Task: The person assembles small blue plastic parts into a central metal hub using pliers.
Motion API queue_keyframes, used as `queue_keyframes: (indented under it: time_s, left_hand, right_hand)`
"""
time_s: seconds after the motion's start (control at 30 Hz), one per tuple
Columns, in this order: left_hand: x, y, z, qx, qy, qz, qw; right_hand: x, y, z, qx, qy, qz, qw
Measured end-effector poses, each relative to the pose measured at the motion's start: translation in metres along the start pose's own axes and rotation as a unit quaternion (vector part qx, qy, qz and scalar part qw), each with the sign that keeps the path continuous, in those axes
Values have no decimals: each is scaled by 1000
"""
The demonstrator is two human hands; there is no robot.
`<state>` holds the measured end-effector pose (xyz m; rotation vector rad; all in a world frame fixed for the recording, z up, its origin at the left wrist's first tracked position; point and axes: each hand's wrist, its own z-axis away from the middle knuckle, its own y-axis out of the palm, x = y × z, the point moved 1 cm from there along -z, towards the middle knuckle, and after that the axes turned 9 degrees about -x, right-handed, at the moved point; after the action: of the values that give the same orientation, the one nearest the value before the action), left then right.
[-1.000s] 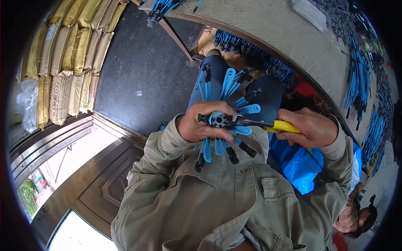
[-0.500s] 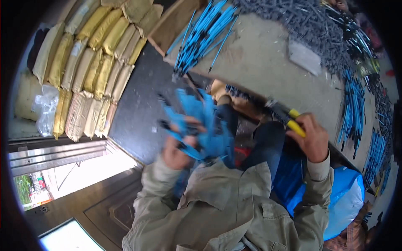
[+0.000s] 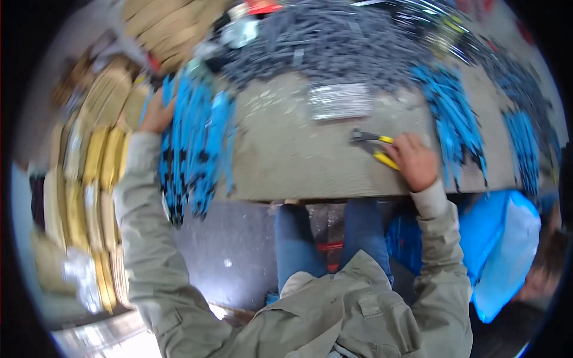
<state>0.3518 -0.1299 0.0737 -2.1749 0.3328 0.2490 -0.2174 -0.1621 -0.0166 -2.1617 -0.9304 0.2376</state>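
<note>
At the table's left end, my left hand [image 3: 157, 114] grips the left side of a bundle of thin blue strips with black ends [image 3: 186, 140]. Its fingertips are blurred and partly hidden by the strips. The strips lie with their near ends hanging past the table's front edge. My right hand [image 3: 416, 162] rests over the table right of centre, wrapped round the yellow handles of a pair of pliers [image 3: 382, 153]. The dark jaws of the pliers point left, with nothing between them.
A heap of grey plastic pieces [image 3: 322, 45] covers the table's far side, with a clear flat packet [image 3: 340, 101] before it. More blue strips [image 3: 453, 122] lie at the right. Wrapped packs [image 3: 95, 158] are stacked at the left; a blue bag [image 3: 492, 238] stands lower right.
My left hand has carried its blue strips from over my lap to the table's left end. My right hand has brought the pliers over the tabletop. The view has turned toward the table.
</note>
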Motion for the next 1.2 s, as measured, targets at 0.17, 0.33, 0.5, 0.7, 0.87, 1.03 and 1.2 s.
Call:
queue_keyframes:
  time_s: [0.17,0.33,0.5,0.7,0.87,1.03,1.2]
  left_hand:
    - [10,53,15,-30,45,-265,963]
    - [-75,49,-13,78,17,-436,897]
    - [-93,1,-3,-7,84,-392,916]
    - [-224,-16,62,20,190,-131,973]
    - [-292,35,114,279,1,277,920]
    - [-328,117,128,96,-255,564,780]
    - [-345,142,109,-39,-313,625,714]
  right_hand:
    - [-18,-37,0,-74,31,-1,997]
    - [-92,-80,-25,-102,169,125,972]
    - [-146,-14,-40,52,158,310,936]
    - [-119,-42,-47,-26,177,259,949]
    - [-88,-45,-34,-86,98,100,986]
    - [28,-66,-21,-121,72,41,989]
    - [51,-45,25,-196,122,-32,973]
